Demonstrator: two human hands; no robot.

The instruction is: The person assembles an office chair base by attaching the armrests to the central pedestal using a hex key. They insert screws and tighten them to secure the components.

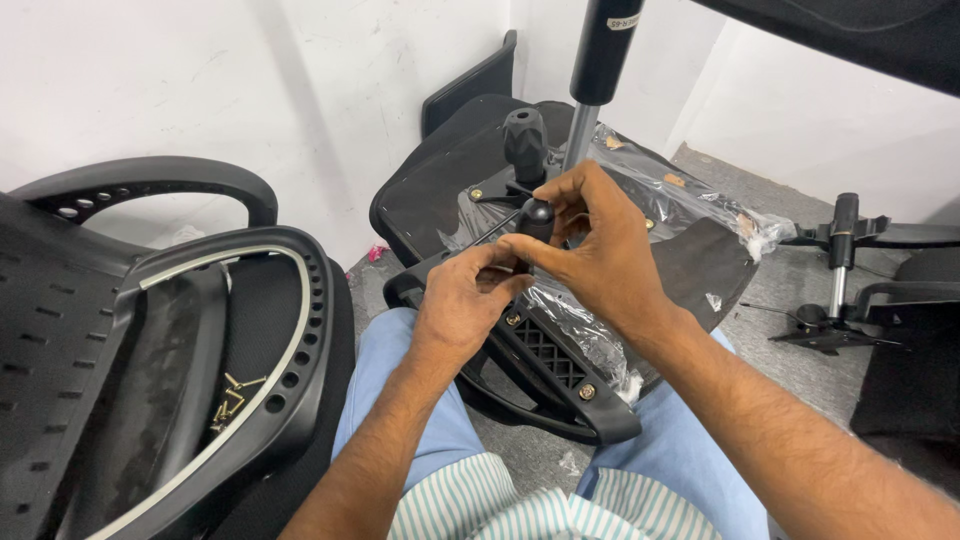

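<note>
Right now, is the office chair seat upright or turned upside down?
Upside down: the seat shows its underside, with the metal mechanism plate and the gas lift cylinder pointing up.

Workshop: dismantled office chair parts (560, 330) strewn about.

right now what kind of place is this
Probably an office chair assembly or repair spot, on a bare floor by a white wall. Both hands work a small black knob on an upturned chair seat; loose screws lie in another chair's backrest.
</note>
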